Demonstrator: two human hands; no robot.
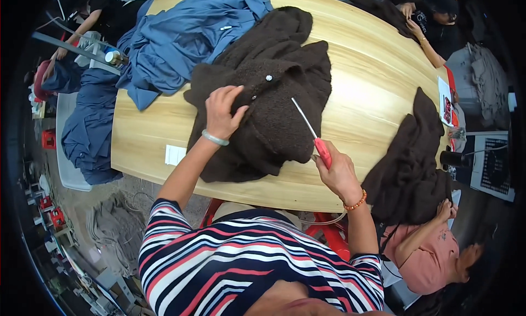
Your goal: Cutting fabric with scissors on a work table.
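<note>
A dark brown knit cardigan lies spread on the table in front of me, with a shiny round button and a smaller shiny spot near its front edge. My left hand rests on the knit beside that edge, thumb apart from the slightly bent fingers. In my right hand, at the cardigan's lower right, is a red-handled tool with a long thin metal shaft. The shaft points up and left over the knit; whether its tip touches the cloth I cannot tell.
Blue garments are heaped on the wooden table at the far left. Another dark garment lies at the right edge, near a person in pink. A person in black handles dark cloth at the far right. A white paper lies near left.
</note>
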